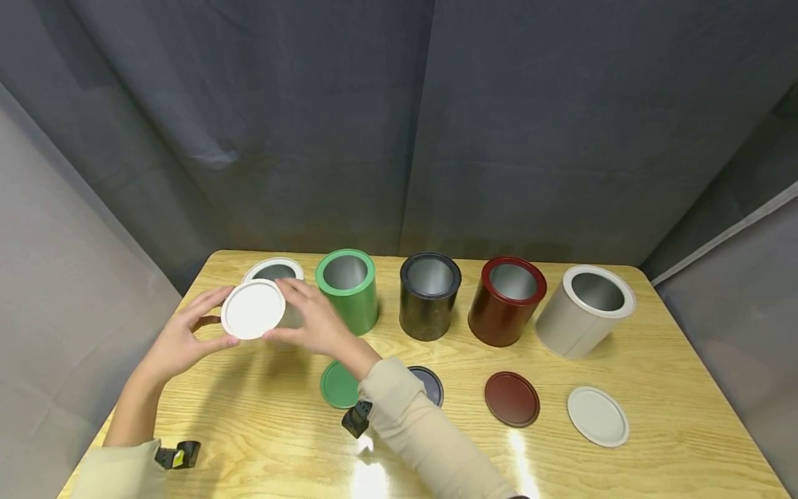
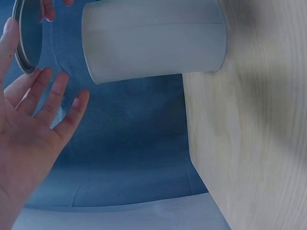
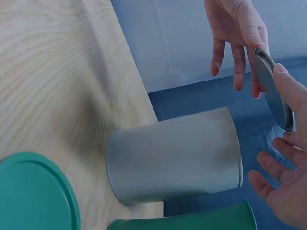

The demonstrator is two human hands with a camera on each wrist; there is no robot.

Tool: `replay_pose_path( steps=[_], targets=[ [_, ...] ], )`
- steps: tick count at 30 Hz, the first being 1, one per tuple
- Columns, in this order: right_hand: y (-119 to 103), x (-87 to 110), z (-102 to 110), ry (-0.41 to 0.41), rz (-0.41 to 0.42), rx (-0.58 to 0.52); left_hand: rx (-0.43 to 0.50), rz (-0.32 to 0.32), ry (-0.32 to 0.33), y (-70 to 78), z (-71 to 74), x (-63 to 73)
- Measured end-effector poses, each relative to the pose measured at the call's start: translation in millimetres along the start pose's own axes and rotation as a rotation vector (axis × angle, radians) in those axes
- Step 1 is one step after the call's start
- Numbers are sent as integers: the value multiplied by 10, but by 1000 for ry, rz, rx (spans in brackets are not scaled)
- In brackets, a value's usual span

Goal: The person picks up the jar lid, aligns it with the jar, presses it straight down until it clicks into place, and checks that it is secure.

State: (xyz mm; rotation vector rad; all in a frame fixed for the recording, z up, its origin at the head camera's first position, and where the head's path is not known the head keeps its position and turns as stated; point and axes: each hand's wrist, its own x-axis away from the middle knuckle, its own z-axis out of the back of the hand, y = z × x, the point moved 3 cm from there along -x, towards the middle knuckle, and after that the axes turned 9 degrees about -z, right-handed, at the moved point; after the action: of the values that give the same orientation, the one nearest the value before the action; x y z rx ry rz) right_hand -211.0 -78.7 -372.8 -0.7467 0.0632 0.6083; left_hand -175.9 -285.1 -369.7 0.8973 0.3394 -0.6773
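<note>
Both hands hold a round white lid (image 1: 252,310) by its edge, raised in front of the white can (image 1: 293,315) at the far left of the table. My left hand (image 1: 181,337) pinches the lid's left side between thumb and fingers. On the opposite side, my right hand (image 1: 314,315) grips the edge with its thumb below and fingers above. In the right wrist view the lid (image 3: 273,88) is tilted, apart from the upright can (image 3: 175,155). The left wrist view shows the lid's underside (image 2: 31,33) beside the can (image 2: 153,40).
Along the back stand open cans: green (image 1: 358,305), black (image 1: 427,312), dark red (image 1: 499,315) and off-white (image 1: 564,322). In front lie a green lid (image 1: 337,387), a dark lid (image 1: 430,385), a dark red lid (image 1: 512,399) and a white lid (image 1: 598,416). Grey curtains (image 1: 312,138) surround the wooden table.
</note>
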Motion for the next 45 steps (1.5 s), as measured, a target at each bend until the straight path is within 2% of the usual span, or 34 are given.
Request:
replay_pose_path(
  steps=[11,19,30,35,39,45],
  targets=[
    [-38,-165,107,-15,25,12,-20,22,-8,-42,84,-118],
    [-48,-329,192,-42,36,114,-40,31,-16,-77,142,-223],
    [-35,-506,330,-108,-16,149,-4,60,5,-130,171,-381],
    [5,-559,337,-110,-33,124,19,99,0,-172,177,-425],
    [38,-603,321,-119,-39,131,23,108,5,-201,169,-458],
    [115,-674,274,-144,-61,131,-3,148,-34,-227,158,-511]
  ],
)
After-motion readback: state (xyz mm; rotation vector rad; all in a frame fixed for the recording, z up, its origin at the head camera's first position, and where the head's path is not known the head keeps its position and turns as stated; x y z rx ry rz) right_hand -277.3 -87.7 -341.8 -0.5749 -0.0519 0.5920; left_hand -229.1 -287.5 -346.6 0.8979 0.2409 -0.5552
